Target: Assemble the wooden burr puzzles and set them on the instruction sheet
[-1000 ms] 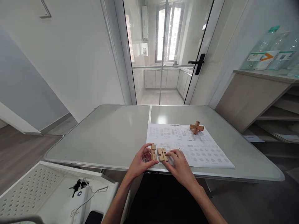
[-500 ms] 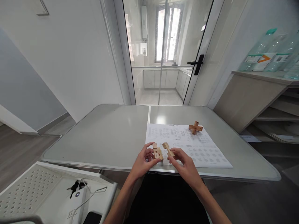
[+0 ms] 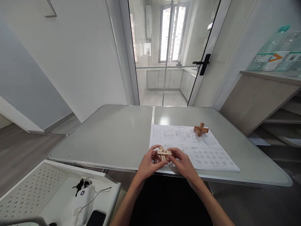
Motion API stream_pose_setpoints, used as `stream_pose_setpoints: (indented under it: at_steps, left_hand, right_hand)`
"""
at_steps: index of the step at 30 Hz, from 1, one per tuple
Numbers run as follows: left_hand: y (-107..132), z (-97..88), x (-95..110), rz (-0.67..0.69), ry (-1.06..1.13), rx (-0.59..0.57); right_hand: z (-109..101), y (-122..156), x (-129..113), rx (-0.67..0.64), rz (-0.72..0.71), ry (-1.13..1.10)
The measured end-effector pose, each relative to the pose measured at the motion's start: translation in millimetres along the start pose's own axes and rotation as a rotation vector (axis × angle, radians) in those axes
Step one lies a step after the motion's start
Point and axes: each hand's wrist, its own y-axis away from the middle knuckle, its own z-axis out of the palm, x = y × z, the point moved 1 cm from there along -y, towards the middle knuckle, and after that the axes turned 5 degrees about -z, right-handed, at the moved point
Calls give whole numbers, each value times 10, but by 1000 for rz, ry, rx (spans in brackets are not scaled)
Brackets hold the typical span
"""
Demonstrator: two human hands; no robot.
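Observation:
My left hand [image 3: 150, 161] is closed around light wooden puzzle pieces [image 3: 163, 158] above the front edge of the paper sheet. Across them lies a notched wooden puzzle piece [image 3: 162, 152], which my right hand [image 3: 182, 161] pinches by its right end. The crosswise piece touches the others; how far they interlock is hidden by the fingers. Farther back on the right, a darker wooden burr puzzle [image 3: 201, 129], shaped like a star of crossed bars, sits on the printed instruction sheet [image 3: 218, 153].
The grey folding table [image 3: 117, 135] has a seam down its middle. At lower left a white cart [image 3: 56, 194] holds keys [image 3: 80, 185], a power bank [image 3: 83, 201] with a cable, and a phone [image 3: 96, 218]. Plastic bottles [image 3: 270, 56] stand on a shelf at right.
My right hand has brought its notched piece left and turned it crosswise onto the pieces in my left hand. Before, they were apart. The whole view has shifted slightly.

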Motion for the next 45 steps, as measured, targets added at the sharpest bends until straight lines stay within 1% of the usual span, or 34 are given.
stream_pose_setpoints:
  at_steps: [5,10,21,26,30,35,45]
  left_hand:
    - [14,17,-14,7,-60,4]
    - [23,27,-22,-1,-117,16]
    - [27,18,-5,-6,-30,10]
    - [31,8,-24,11,-34,-16]
    - [38,4,6,13,-25,-18]
    - [53,3,52,16,-36,-14]
    - [47,-13,46,38,-62,-28]
  right_hand:
    - [1,6,-4,-1,34,-9]
    - [3,11,-27,-6,30,-2]
    - [18,20,24,9,23,-2]
    - [22,20,-13,14,28,0]
    - [18,24,-42,4,24,-15]
    - [16,29,-36,-21,14,-36]
    - [23,23,-36,-21,-5,-4]
